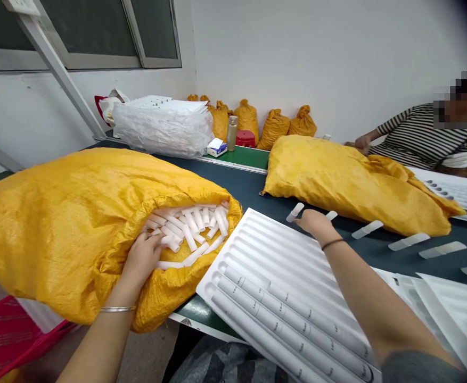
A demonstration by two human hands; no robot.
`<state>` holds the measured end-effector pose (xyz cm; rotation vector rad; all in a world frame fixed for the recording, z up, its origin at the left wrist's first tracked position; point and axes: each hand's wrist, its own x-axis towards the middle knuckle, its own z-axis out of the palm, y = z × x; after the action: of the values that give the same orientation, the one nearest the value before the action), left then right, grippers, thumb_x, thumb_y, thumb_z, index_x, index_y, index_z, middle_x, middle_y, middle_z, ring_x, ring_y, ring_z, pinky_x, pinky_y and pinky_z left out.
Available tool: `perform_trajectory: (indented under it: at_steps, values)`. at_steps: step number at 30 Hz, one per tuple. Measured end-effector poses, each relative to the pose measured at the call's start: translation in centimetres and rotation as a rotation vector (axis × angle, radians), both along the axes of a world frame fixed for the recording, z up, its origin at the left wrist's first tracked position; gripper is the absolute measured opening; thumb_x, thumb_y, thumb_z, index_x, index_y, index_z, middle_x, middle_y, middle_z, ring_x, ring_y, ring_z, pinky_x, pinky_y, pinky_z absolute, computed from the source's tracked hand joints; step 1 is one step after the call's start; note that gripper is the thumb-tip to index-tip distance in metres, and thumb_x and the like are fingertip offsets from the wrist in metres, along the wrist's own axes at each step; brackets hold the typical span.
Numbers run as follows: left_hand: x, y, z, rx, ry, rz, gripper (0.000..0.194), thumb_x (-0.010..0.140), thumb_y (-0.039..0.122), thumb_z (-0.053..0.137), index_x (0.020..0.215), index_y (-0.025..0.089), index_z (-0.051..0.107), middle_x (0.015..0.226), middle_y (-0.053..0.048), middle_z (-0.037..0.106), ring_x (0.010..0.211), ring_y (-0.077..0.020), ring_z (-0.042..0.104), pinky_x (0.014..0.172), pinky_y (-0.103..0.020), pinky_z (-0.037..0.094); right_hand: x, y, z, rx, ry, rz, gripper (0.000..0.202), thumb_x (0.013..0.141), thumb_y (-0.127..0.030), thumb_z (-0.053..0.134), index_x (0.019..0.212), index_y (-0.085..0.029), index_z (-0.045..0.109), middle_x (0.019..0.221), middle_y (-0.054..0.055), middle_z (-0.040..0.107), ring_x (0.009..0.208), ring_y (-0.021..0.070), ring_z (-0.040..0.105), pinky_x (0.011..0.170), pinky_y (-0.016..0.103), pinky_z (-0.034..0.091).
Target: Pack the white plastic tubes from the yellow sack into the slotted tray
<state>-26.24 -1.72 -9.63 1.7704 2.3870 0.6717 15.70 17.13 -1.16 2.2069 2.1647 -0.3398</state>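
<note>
White plastic tubes (pixel 189 226) fill the open mouth of a large yellow sack (pixel 77 197) at left. My left hand (pixel 143 255) reaches into that mouth, its fingers closed around a tube at the near side. Over the dark table my right hand (pixel 313 222) pinches a short translucent tube (pixel 295 212) beyond the tray. A ribbed white tray (pixel 281 250) lies tilted in front of me, with printed tubes (pixel 265 314) in its nearest grooves. More translucent tubes (pixel 409 241) are spaced in a row along the table, to the right of my right hand.
A second yellow sack (pixel 337 175) lies behind the tube row. Stacked white trays (pixel 449 303) are at right. A plastic-wrapped stack (pixel 161 125), a bottle (pixel 232 133) and a small box (pixel 217 147) stand at the back. A person in a striped top (pixel 425 130) sits at right. A red basket (pixel 13 340) is lower left.
</note>
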Motion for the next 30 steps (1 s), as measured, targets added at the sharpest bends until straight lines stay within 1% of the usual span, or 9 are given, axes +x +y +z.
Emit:
perform_trajectory:
  at_steps: [3, 6, 9, 12, 15, 20, 24, 27, 30]
  values:
    - [1.9, -0.6, 1.0, 0.120, -0.070, -0.026, 0.042, 0.085, 0.043, 0.049, 0.114, 0.018, 0.065, 0.104, -0.009, 0.053, 0.102, -0.0237, 0.055, 0.094, -0.036, 0.045, -1.0, -6.2, 0.2, -0.011, -0.009, 0.220, 0.026, 0.094, -0.027, 0.044, 0.091, -0.011, 0.064, 0.088, 0.015, 0.066, 0.084, 0.0246, 0.064, 0.076, 0.037, 0.045]
    - [4.5, -1.1, 2.2, 0.229, -0.182, -0.074, 0.040, 0.085, 0.047, 0.053, 0.111, 0.020, 0.065, 0.108, -0.007, 0.054, 0.101, -0.0208, 0.056, 0.091, -0.032, 0.047, -1.6, -13.2, -1.3, -0.071, -0.053, 0.643, 0.020, 0.089, -0.024, 0.049, 0.085, -0.015, 0.066, 0.089, 0.013, 0.067, 0.081, 0.0250, 0.064, 0.072, 0.034, 0.046]
    - [7.2, -1.3, 3.5, 0.333, -0.356, -0.164, 0.031, 0.084, 0.040, 0.058, 0.108, 0.022, 0.066, 0.106, -0.006, 0.058, 0.097, -0.0197, 0.057, 0.086, -0.031, 0.048, -1.4, -16.9, -3.0, -0.021, -0.120, 0.770, 0.016, 0.085, -0.014, 0.051, 0.086, -0.015, 0.067, 0.087, 0.013, 0.066, 0.077, 0.0262, 0.064, 0.069, 0.036, 0.048]
    - [9.6, -1.4, 4.6, 0.369, -0.430, -0.282, 0.025, 0.086, 0.032, 0.058, 0.108, 0.023, 0.064, 0.109, -0.007, 0.061, 0.105, -0.0212, 0.056, 0.094, -0.033, 0.043, -0.9, -16.9, -3.5, -0.006, -0.079, 0.749, 0.013, 0.081, -0.011, 0.053, 0.087, -0.013, 0.065, 0.092, 0.014, 0.065, 0.082, 0.0275, 0.063, 0.073, 0.038, 0.049]
    - [11.7, -1.6, 5.4, 0.326, -0.454, -0.376, 0.026, 0.089, 0.029, 0.054, 0.113, 0.022, 0.058, 0.111, -0.008, 0.063, 0.105, -0.0218, 0.057, 0.093, -0.033, 0.043, -1.0, -15.7, -2.8, 0.008, 0.041, 0.704, 0.013, 0.076, -0.013, 0.058, 0.087, -0.011, 0.063, 0.098, 0.016, 0.063, 0.086, 0.0281, 0.062, 0.077, 0.040, 0.050]
    - [14.8, -1.7, 6.8, 0.236, -0.333, -0.590, 0.031, 0.091, 0.028, 0.051, 0.121, 0.022, 0.051, 0.105, -0.008, 0.062, 0.097, -0.0211, 0.058, 0.086, -0.031, 0.044, -2.3, -14.8, -0.3, 0.076, 0.690, 0.565, 0.019, 0.081, -0.019, 0.056, 0.099, -0.016, 0.056, 0.093, 0.007, 0.063, 0.080, 0.0189, 0.062, 0.073, 0.032, 0.051]
    - [16.2, -1.7, 8.2, 0.173, -0.173, -0.643, 0.037, 0.091, 0.032, 0.048, 0.127, 0.022, 0.052, 0.094, -0.008, 0.060, 0.087, -0.0219, 0.056, 0.077, -0.032, 0.044, -2.8, -14.2, 1.5, 0.117, 0.996, 0.724, 0.026, 0.090, -0.025, 0.052, 0.115, -0.021, 0.058, 0.103, 0.007, 0.063, 0.088, 0.0162, 0.062, 0.076, 0.029, 0.052]
    - [16.5, -1.7, 9.0, 0.158, -0.076, -0.622, 0.037, 0.091, 0.033, 0.048, 0.126, 0.022, 0.054, 0.086, -0.007, 0.058, 0.079, -0.0214, 0.055, 0.071, -0.032, 0.043, -2.7, -13.7, 2.4, 0.235, 0.918, 0.903, 0.032, 0.092, -0.018, 0.048, 0.122, -0.022, 0.058, 0.113, 0.010, 0.058, 0.107, 0.0187, 0.057, 0.091, 0.035, 0.048]
    - [16.5, -2.0, 9.6, 0.171, -0.105, -0.634, 0.037, 0.091, 0.031, 0.050, 0.125, 0.021, 0.055, 0.089, -0.008, 0.060, 0.082, -0.0212, 0.057, 0.073, -0.031, 0.044, -2.4, -13.5, 2.8, 0.230, 0.849, 1.027, 0.041, 0.093, -0.010, 0.039, 0.129, -0.024, 0.052, 0.121, 0.011, 0.052, 0.117, 0.0180, 0.050, 0.097, 0.036, 0.045]
